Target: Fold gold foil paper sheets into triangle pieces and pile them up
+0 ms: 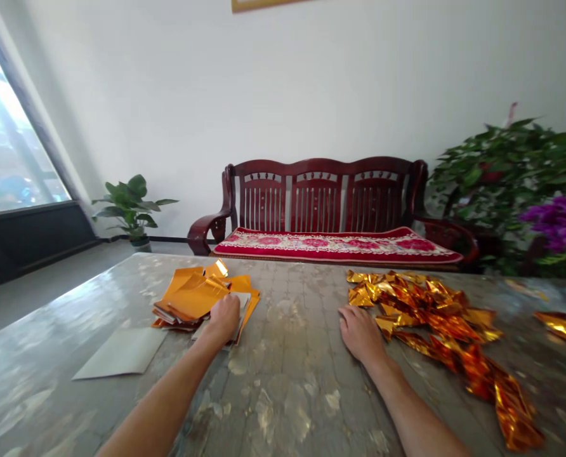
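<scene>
My left hand (224, 315) is closed at the right side of a loose stack of orange-gold foil paper (188, 293), its fingers curled over the edge of the sheets. Some sheets in the stack show a pale grey side. My right hand (359, 330) lies palm down on the table with its fingers out, holding nothing. Just beyond and to the right of it is a heap of folded shiny gold foil pieces (435, 308), which trails toward the near right. One pale sheet (121, 352) lies flat, left of my left forearm.
The table (287, 381) has a patterned, glossy cover. Another foil piece (561, 327) lies at its right edge. Behind it stand a dark red wooden bench (316, 197) with a floral cushion, a potted plant (133, 206) on the left, and leafy plants (516, 171) with purple flowers (561, 222) on the right.
</scene>
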The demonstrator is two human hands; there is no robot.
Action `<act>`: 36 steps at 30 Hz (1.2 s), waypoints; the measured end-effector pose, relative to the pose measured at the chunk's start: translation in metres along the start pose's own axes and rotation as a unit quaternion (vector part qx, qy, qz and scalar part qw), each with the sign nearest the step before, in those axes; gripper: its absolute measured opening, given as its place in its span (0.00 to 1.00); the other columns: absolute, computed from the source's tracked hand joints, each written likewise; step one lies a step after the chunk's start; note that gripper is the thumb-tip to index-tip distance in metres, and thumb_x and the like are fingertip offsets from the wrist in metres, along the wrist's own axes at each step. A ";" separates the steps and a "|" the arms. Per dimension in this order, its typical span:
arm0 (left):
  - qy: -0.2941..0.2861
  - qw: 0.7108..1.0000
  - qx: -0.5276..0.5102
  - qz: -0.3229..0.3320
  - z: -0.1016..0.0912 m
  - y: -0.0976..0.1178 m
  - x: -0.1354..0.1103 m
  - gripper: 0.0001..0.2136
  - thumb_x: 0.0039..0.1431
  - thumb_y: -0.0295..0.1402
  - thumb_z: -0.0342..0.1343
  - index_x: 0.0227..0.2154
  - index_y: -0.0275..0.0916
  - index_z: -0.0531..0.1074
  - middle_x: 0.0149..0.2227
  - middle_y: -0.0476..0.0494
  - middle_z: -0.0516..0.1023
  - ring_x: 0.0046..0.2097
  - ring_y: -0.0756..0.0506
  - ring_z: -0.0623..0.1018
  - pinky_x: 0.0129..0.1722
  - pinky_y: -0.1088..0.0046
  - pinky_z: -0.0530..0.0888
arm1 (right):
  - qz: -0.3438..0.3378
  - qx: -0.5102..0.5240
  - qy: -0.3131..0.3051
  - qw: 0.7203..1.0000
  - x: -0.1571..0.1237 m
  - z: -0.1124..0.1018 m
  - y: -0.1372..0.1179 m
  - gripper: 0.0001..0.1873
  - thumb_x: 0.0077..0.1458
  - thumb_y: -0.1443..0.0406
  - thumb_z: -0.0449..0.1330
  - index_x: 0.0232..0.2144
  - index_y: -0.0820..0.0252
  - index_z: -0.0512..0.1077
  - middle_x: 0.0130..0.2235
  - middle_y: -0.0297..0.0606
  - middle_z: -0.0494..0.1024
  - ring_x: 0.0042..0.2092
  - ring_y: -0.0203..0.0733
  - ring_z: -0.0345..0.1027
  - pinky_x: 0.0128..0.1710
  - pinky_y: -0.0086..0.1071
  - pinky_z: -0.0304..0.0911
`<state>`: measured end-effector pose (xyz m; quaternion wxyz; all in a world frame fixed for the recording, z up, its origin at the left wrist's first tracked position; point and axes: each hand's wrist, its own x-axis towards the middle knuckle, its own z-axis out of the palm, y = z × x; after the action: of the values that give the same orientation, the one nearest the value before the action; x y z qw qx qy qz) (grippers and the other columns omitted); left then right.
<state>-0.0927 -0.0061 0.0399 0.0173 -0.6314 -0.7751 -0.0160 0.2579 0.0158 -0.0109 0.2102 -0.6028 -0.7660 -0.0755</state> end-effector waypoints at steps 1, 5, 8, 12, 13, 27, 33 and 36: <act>0.002 1.000 0.000 0.006 0.000 -0.001 0.000 0.15 0.62 0.24 0.45 0.45 0.29 0.74 0.44 0.25 0.77 0.48 0.36 0.79 0.44 0.64 0.75 | 0.001 -0.001 0.000 1.000 0.000 0.000 0.000 0.17 0.59 0.69 0.52 0.48 0.61 0.75 0.52 0.47 0.75 0.52 0.50 0.67 0.52 0.40 0.59; 0.011 0.999 0.000 0.037 -0.001 -0.006 -0.002 0.15 0.62 0.22 0.44 0.44 0.29 0.74 0.43 0.25 0.77 0.46 0.37 0.78 0.44 0.65 0.74 | 0.002 -0.004 0.000 1.000 0.000 0.002 0.002 0.17 0.60 0.68 0.52 0.48 0.60 0.75 0.52 0.46 0.75 0.52 0.50 0.67 0.52 0.39 0.59; 0.023 0.997 -0.001 0.074 -0.005 -0.001 -0.008 0.15 0.62 0.22 0.42 0.43 0.29 0.72 0.42 0.28 0.76 0.45 0.39 0.78 0.43 0.66 0.72 | -0.001 0.008 0.003 1.000 0.000 0.002 0.003 0.17 0.59 0.68 0.52 0.47 0.60 0.75 0.52 0.46 0.76 0.53 0.50 0.68 0.53 0.40 0.59; 0.038 0.982 -0.011 0.186 -0.011 0.025 -0.023 0.12 0.66 0.25 0.42 0.41 0.37 0.71 0.42 0.39 0.75 0.44 0.43 0.76 0.43 0.70 0.70 | -0.001 0.025 -0.006 1.000 -0.001 -0.001 0.000 0.18 0.59 0.68 0.51 0.49 0.62 0.75 0.51 0.48 0.76 0.53 0.51 0.68 0.55 0.42 0.60; 0.059 0.965 -0.010 0.256 -0.012 0.034 -0.028 0.11 0.66 0.26 0.42 0.40 0.38 0.70 0.41 0.40 0.74 0.43 0.44 0.75 0.41 0.70 0.70 | -0.003 0.032 -0.004 0.999 -0.001 -0.003 -0.001 0.20 0.58 0.69 0.51 0.51 0.63 0.73 0.52 0.48 0.76 0.53 0.51 0.68 0.55 0.42 0.60; 0.115 0.797 0.008 0.593 0.015 0.111 -0.027 0.02 0.68 0.30 0.49 0.39 0.39 0.66 0.40 0.47 0.74 0.39 0.48 0.73 0.40 0.72 0.68 | -0.178 0.172 0.096 0.964 -0.008 -0.017 -0.019 0.29 0.56 0.70 0.56 0.60 0.56 0.65 0.63 0.43 0.64 0.63 0.46 0.58 0.61 0.44 0.57; 0.101 0.836 -0.066 0.535 0.022 0.119 -0.028 0.04 0.68 0.30 0.48 0.38 0.40 0.67 0.39 0.48 0.75 0.40 0.47 0.74 0.42 0.72 0.68 | -0.194 0.170 0.059 0.964 -0.006 -0.011 -0.016 0.12 0.56 0.73 0.55 0.35 0.56 0.77 0.39 0.37 0.79 0.44 0.43 0.70 0.45 0.34 0.63; 0.121 0.873 -0.147 0.450 0.020 0.123 -0.033 0.09 0.65 0.38 0.54 0.44 0.42 0.67 0.44 0.47 0.75 0.45 0.45 0.74 0.47 0.68 0.69 | -0.145 0.112 0.080 0.980 -0.007 -0.013 -0.018 0.13 0.57 0.74 0.54 0.37 0.56 0.77 0.35 0.37 0.77 0.40 0.42 0.68 0.40 0.33 0.59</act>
<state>0.0345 -0.0128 0.0187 0.0234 -0.9001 -0.3879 -0.1970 0.2452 0.0000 -0.0001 0.3235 -0.4504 -0.8295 -0.0666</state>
